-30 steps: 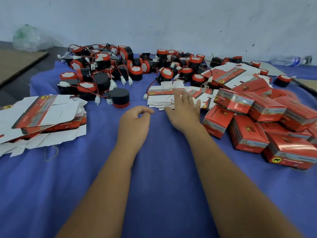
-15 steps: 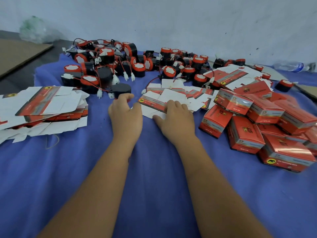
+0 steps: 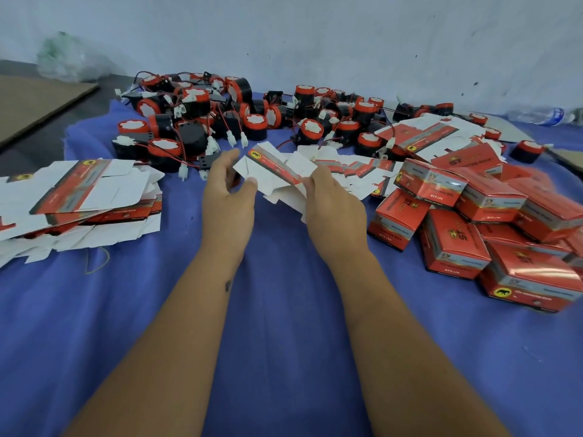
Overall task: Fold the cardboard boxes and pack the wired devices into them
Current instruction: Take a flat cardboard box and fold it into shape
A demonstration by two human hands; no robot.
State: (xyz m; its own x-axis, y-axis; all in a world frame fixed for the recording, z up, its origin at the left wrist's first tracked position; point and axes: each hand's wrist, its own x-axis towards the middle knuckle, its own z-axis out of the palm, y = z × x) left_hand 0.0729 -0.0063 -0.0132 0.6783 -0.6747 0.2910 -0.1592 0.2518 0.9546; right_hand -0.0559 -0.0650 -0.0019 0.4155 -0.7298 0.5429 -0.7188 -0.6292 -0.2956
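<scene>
Currently both hands hold one flat box blank [image 3: 274,171] just above the cloth's middle: right hand [image 3: 331,205] pinches its near end, left hand [image 3: 228,192] grips the far flap, apparently to open it. Devices [image 3: 252,118] lie behind.

Head-worn wide view, looking forward and down.

The single camera sits above the person's forearms, close over the blue-covered surface [image 3: 284,357], facing a pale wall [image 3: 315,36] at the far edge. Both arms run up from the bottom edge to mid-frame. The wide lens bends the sides of the picture. No second view shares the scene.
</scene>
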